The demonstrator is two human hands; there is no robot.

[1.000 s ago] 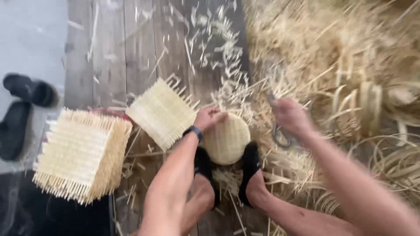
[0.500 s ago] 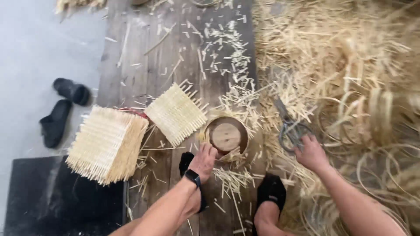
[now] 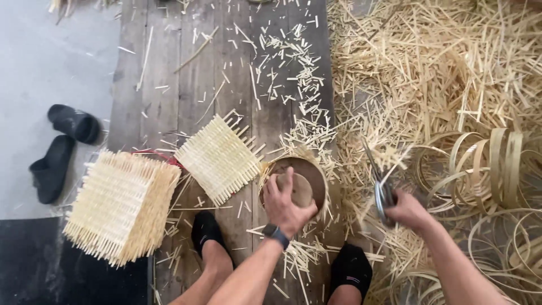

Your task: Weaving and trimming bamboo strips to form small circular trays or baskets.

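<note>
My left hand (image 3: 287, 204) grips the near rim of a small round woven bamboo basket (image 3: 307, 169) that stands mouth-up on the wooden boards, with the thumb reaching inside it. To the right, my right hand (image 3: 407, 210) holds a pair of metal shears (image 3: 379, 183), blades pointing away over the bamboo scraps. A flat square woven mat (image 3: 217, 159) lies just left of the basket. My two feet in black socks (image 3: 206, 229) are planted below the basket.
A stack of woven mats (image 3: 121, 204) sits at the left. Black sandals (image 3: 59, 149) lie on the grey floor. A big heap of bamboo strips (image 3: 446, 73) and coiled bamboo hoops (image 3: 497, 169) fills the right side. Short offcuts litter the boards (image 3: 192, 68).
The round basket was turned from bottom-up to mouth-up. My left hand moved onto its near rim. My right hand lifted the shears from the scraps.
</note>
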